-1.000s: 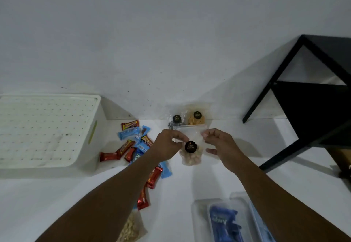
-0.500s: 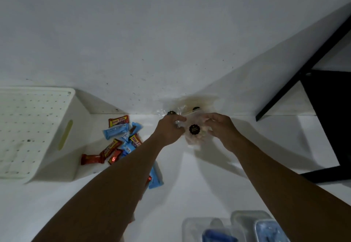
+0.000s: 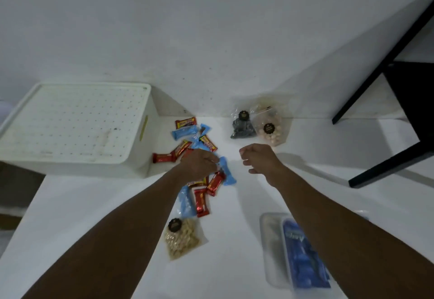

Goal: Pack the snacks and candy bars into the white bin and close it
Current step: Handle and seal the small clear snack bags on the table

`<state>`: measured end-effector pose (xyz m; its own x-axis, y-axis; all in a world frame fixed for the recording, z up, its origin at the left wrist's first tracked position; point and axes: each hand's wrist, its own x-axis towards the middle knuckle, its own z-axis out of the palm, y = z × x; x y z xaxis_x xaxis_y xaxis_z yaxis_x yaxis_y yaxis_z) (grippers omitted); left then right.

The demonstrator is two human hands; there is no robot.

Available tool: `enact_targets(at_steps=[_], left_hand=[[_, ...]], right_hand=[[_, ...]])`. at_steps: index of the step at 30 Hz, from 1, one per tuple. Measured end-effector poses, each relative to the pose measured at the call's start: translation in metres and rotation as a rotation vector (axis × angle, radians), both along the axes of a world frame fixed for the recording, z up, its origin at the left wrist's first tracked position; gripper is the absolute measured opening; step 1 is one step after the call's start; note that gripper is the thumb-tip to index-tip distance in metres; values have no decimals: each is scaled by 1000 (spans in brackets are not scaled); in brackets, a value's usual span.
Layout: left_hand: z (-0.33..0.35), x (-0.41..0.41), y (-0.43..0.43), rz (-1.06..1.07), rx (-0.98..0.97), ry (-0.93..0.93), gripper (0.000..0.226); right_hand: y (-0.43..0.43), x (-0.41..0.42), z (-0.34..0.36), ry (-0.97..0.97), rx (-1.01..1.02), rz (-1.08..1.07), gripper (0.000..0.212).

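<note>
While the bin [image 3: 70,125] sits lidded, our left hand [image 3: 198,165] curls over the candy bars [image 3: 199,143] — grip unclear; right hand [image 3: 258,157] loosely fisted, empty. Next — lift the lid.

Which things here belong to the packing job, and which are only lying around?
Job:
white bin, lid on
candy bars
nut bag
dark snack bag
pale snack bag

Lying about:
clear container with blue pack
black frame
</note>
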<state>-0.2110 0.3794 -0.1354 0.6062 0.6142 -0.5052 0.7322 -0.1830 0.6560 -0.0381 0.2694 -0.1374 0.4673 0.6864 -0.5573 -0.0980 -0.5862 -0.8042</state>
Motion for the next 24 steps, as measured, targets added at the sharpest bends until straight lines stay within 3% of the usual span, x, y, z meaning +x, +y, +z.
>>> enact_targets(at_steps=[5, 8, 12, 19, 24], left_hand=[[-31, -97, -20, 131, 83, 89, 8], [-49, -144, -27, 201, 158, 166, 17], [-71, -181, -36, 290, 4, 177, 23], [-84, -192, -35, 592, -271, -59, 32], [-52, -191, -20, 605, -210, -230, 45]], right_hand=[[-23, -99, -35, 48, -158, 131, 7], [-33, -147, -55, 27, -235, 194, 10], [-35, -195, -79, -12, -295, 239, 17], [-36, -220, -88, -170, -240, 213, 17], [-32, -208, -60, -98, -96, 175, 16]])
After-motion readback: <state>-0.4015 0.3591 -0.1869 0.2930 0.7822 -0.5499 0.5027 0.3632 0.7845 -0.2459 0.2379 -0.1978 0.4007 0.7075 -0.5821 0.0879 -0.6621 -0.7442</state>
